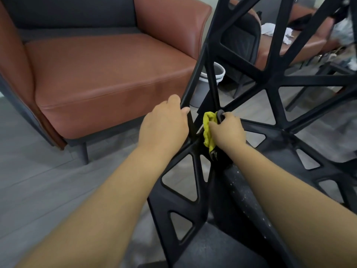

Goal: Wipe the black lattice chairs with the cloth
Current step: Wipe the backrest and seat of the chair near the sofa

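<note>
Here the left grip (pixel 164 122) curls round an outer strut of the black lattice chair (pixel 270 80), near the brown armchair (pixel 108 74); the right grip (pixel 228 128) pinches the yellow cloth (pixel 208 130) against the hub where struts meet, open triangles on every side.

Soft, even indoor light fills the room, bright enough and without hard shadows. The brown leather armchair (pixel 108 74) carries a broad dull sheen across its seat and arm top. The black lattice chair (pixel 270 82) reads almost as a silhouette, its darkest struts losing surface detail. Focus is sharpest at the centre, on the left hand (pixel 164 124), the right hand (pixel 229 130) and the vivid yellow cloth (pixel 208 130). The wide lens stretches the forearms toward the lower corners, and the upper right corner is smeared and blurry.
</note>
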